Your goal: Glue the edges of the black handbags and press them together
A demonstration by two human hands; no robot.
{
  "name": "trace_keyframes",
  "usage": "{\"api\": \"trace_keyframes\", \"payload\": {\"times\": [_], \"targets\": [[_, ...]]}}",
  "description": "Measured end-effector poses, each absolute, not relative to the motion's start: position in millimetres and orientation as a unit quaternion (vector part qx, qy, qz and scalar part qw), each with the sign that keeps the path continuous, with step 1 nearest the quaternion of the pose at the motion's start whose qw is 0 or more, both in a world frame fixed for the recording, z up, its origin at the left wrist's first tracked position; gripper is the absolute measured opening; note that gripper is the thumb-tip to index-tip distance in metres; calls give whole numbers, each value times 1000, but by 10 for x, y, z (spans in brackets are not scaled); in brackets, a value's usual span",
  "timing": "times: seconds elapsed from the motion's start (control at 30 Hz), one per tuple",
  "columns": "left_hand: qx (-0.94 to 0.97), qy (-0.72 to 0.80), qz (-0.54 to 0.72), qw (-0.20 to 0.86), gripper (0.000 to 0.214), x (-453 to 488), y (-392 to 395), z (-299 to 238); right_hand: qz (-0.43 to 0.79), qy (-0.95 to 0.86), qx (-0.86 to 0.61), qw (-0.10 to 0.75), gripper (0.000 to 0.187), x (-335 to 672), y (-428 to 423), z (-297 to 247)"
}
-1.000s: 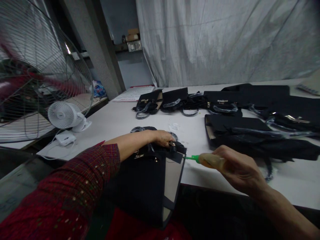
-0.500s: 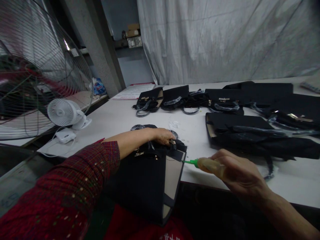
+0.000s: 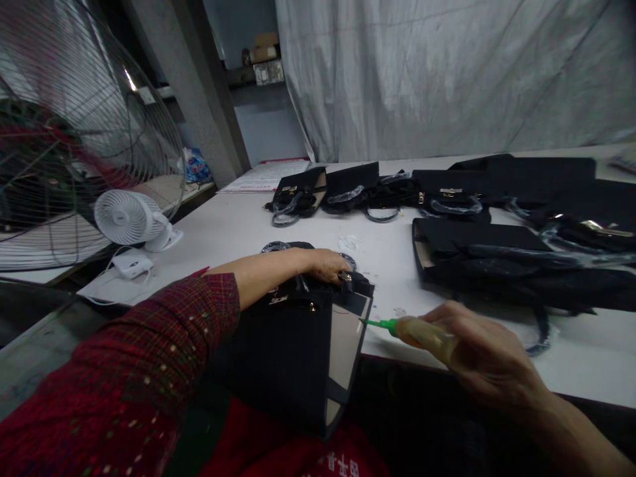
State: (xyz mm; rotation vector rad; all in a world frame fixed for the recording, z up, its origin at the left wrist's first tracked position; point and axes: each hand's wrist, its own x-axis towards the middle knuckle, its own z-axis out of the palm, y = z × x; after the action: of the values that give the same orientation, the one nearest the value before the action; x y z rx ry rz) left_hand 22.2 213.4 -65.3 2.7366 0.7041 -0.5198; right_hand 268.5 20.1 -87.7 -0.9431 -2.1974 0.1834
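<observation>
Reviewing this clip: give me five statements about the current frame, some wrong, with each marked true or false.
1. The right hand holds a bottle with a green nozzle. True.
2. The nozzle points away from the near bag. False: it points toward the bag's pale side panel.
3. The left hand is at the top of the near bag. True.
4. The near bag is the only one in view. False: other black bags lie on the white table.
5. A small white fan stands at the table's left side. True.
</observation>
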Motion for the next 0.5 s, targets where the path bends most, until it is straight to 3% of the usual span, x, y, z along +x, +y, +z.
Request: {"api": "trace_keyframes", "payload": {"times": [0.13,0.27,0.5], "targets": [[942,248,-185,132,18,223,2130,-644,124,-864,-327,362,9,2689,133,-937],[944,244,-183,126,17,226,2114,-634,76,-849,-360,378,16,2690,78,-958],[944,246,-177,133,18,228,2088,-600,110,-853,-331,389,17,2632,-64,-965]]}}
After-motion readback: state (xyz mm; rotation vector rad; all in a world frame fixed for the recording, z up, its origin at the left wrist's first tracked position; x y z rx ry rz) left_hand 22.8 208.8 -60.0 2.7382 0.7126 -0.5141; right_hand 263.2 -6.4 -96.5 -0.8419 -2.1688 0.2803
